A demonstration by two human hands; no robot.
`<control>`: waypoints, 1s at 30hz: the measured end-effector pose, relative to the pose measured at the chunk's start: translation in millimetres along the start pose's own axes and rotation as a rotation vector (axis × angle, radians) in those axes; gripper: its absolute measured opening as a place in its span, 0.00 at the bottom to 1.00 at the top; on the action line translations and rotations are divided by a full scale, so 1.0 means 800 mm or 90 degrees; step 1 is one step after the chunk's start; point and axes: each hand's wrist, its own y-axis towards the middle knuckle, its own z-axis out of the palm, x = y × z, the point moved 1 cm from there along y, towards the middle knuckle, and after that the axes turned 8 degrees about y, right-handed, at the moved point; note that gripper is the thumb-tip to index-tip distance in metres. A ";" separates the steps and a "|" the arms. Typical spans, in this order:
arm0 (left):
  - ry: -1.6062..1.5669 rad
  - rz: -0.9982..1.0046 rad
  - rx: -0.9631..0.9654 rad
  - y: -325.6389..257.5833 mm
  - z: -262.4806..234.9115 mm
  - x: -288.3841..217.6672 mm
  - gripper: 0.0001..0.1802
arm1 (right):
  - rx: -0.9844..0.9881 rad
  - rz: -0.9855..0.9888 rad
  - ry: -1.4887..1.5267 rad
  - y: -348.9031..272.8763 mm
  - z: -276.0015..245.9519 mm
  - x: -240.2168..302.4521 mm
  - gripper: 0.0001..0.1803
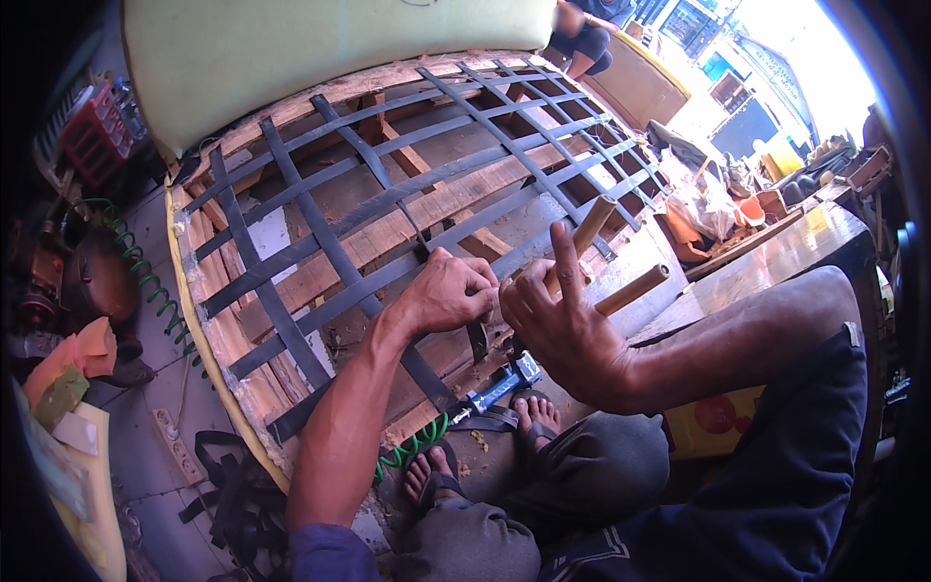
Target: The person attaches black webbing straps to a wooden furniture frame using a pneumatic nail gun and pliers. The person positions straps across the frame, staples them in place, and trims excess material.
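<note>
A sofa frame of rough wood [359, 242] lies before me, woven across with black webbing straps [325, 233]. Over its near side, my left hand [446, 291] is closed in a pinch on a loose black strap [476, 341], whose end hangs below the fingers. Right beside it, my right hand [572, 325] grips a tool with two tan rod-like handles [635, 289], pincers by their look; its jaws are hidden by the hands. My right index finger points up along one handle. Below the hands, a blue air stapler [499, 385] rests by my feet.
A green coiled hose [417, 441] runs from the stapler. Black strap scraps [238, 495] and a power strip [175, 446] lie on the left floor. A pale green padded panel [339, 68] stands behind the frame. Another person [587, 39] crouches at the far right, near cluttered wooden boxes [756, 242].
</note>
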 end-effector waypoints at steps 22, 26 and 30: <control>0.123 0.073 -0.218 0.012 -0.039 -0.019 0.13 | 0.639 0.114 0.991 -0.154 0.133 -0.009 0.25; 0.225 -0.089 -0.505 0.060 -0.119 0.048 0.13 | 0.615 0.048 0.871 -0.142 0.136 -0.075 0.29; 0.418 -0.446 -0.540 0.095 -0.203 0.141 0.16 | 0.555 0.046 0.801 -0.093 0.092 -0.146 0.27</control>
